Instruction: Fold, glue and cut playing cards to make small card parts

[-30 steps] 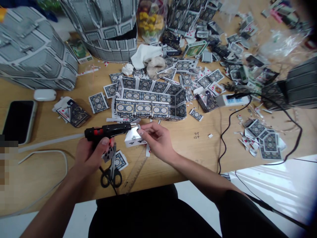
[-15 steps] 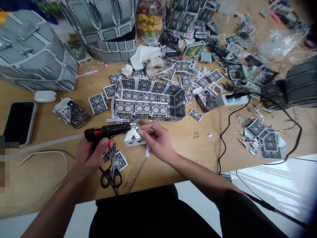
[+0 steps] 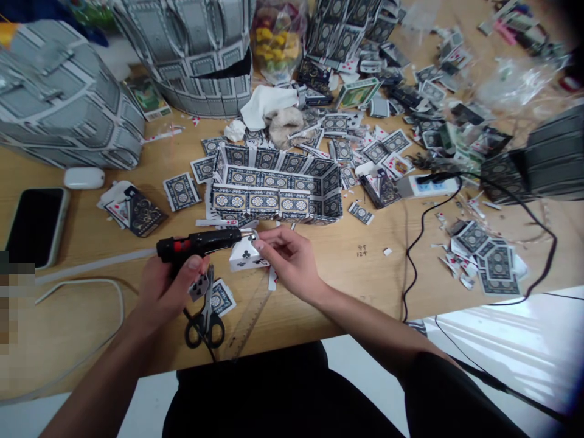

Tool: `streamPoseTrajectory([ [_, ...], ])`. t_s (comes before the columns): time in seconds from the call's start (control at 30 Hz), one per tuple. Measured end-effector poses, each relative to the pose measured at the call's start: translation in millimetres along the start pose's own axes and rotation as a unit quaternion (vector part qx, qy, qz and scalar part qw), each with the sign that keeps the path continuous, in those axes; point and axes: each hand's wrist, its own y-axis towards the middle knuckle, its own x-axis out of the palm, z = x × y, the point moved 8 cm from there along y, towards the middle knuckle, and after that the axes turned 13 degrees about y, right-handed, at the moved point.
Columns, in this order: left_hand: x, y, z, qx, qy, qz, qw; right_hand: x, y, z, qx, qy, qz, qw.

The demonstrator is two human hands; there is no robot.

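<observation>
My left hand is wrapped round a black hot glue gun with a red patch on its body; a pale glue stick trails from its rear. The metal nozzle reaches the top edge of a folded playing card piece with black club pips. My right hand pinches that piece from the right, its thumb and fingers closed on the edge. Just beyond stands an open rectangular box made of playing cards. Black-handled scissors lie below the glue gun, beside a card.
A clear ruler lies near the table's front edge. A phone and a white earbud case are at left. Large card-woven bags stand behind. Loose cards and a black cord lie at right, near a power strip.
Hardly anything differs. The glue gun and the folded card piece stay together, with only a very slight shift of the nozzle and the right fingers.
</observation>
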Motion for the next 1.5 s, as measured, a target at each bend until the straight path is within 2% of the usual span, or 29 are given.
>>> streamPoseTrajectory([
  [0.37, -4.7, 4.0, 11.6, 0.036, 0.052, 0.035, 0.997, -0.1, -0.1, -3.6, -0.047, -0.013, -0.003, 0.999],
  [0.63, -11.9, -0.9, 10.1, 0.027, 0.087, 0.085, 0.992, -0.4, 0.6, -3.6, -0.033, -0.012, 0.006, 0.999],
  [0.73, -13.8, -1.9, 7.3, -0.002, 0.041, 0.088, 0.995, -1.5, 4.2, -1.8, -0.005, 0.018, 0.012, 1.0],
  [0.93, -15.5, 5.0, 11.4, -0.026, -0.138, 0.117, 0.983, 1.1, 9.3, 4.4, 0.064, 0.057, -0.009, 0.996],
  [1.03, -11.6, 7.9, 14.5, -0.041, -0.165, 0.101, 0.98, 8.2, 4.9, 9.6, 0.097, 0.051, -0.046, 0.993],
  [1.17, -2.2, 6.0, 14.4, -0.077, -0.136, 0.065, 0.986, 18.2, -3.3, 18.6, 0.131, 0.068, -0.081, 0.986],
  [1.33, 9.0, 3.2, 12.7, -0.091, -0.13, 0.039, 0.987, 23.3, -7.5, 23.6, 0.147, 0.09, -0.086, 0.981],
  [1.5, 10.8, 4.1, 16.4, -0.081, -0.092, 0.045, 0.991, 22.7, -5.6, 18.8, 0.128, 0.085, -0.078, 0.985],
])
